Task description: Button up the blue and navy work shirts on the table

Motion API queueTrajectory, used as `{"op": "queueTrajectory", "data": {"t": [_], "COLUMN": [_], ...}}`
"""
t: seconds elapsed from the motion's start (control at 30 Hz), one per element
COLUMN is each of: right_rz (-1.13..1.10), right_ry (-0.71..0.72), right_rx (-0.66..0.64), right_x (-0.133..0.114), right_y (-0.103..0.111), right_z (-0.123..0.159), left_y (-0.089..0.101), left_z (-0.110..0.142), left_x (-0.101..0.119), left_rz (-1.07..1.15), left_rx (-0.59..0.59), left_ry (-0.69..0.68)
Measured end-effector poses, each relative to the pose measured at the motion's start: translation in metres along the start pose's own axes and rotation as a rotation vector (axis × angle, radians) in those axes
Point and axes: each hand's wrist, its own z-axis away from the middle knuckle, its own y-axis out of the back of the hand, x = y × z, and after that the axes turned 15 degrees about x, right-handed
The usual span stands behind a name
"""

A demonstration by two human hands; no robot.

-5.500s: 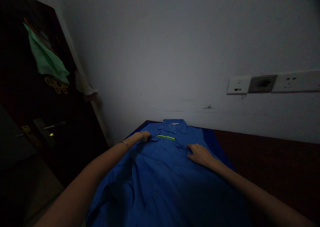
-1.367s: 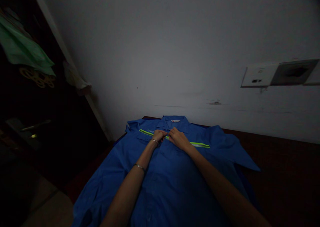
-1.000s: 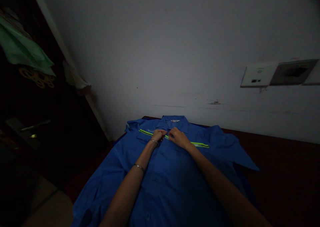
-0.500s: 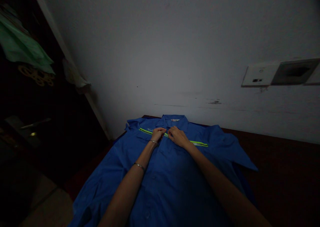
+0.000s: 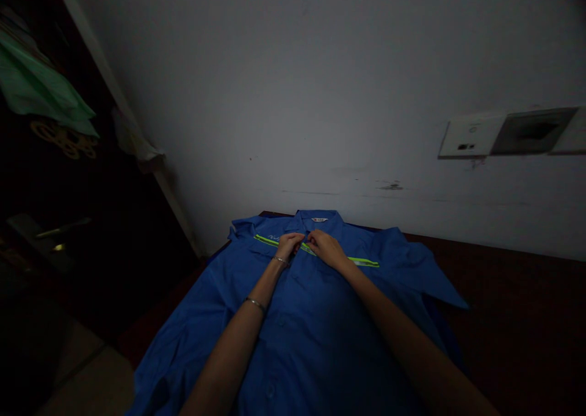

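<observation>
A blue work shirt (image 5: 315,330) with a yellow-green reflective stripe (image 5: 361,261) across the chest lies spread front up on a dark brown table (image 5: 517,306), collar toward the wall. My left hand (image 5: 289,244) and my right hand (image 5: 324,246) meet at the shirt's front placket just below the collar. Both have curled fingers that pinch the fabric there. What lies under the fingertips is hidden. A thin bracelet circles my left forearm.
A white wall (image 5: 320,99) rises right behind the table, with a socket plate (image 5: 464,139) and a darker panel (image 5: 531,132) at the right. A dark door (image 5: 55,221) with a handle stands at the left, a green cloth (image 5: 43,93) hanging on it.
Several seconds ago the shirt lay with its sides folded in and my hands were apart on it; now it is spread wide and both hands pinch the placket. They have barely shifted over the last second.
</observation>
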Motion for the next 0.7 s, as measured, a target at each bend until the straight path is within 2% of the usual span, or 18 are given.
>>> {"op": "queueTrajectory", "data": {"t": [0.1,0.17,0.27,0.47,0.6,0.7], "right_rz": [-0.108,-0.114,-0.05,0.062,0.121,0.133], "right_ry": [-0.043,-0.047,-0.057,-0.119,-0.127,-0.138], "right_rx": [0.037,0.018,-0.022,0.029,0.053,0.031], "right_x": [0.007,0.009,0.009,0.005,0.0,-0.004], "right_y": [-0.002,-0.003,-0.002,0.009,0.012,0.013], "right_z": [0.0,-0.001,-0.002,-0.005,-0.004,-0.001], "left_y": [0.001,0.002,0.003,0.005,0.022,0.045], "left_z": [0.001,0.001,0.001,0.008,0.029,0.048], "left_x": [0.001,0.002,0.004,0.002,0.003,0.006], "left_rz": [0.038,0.05,0.042,0.007,-0.11,-0.248], "left_rx": [-0.022,-0.052,-0.089,-0.063,-0.103,-0.171], "left_ry": [-0.028,-0.04,-0.034,-0.043,-0.097,-0.055]}}
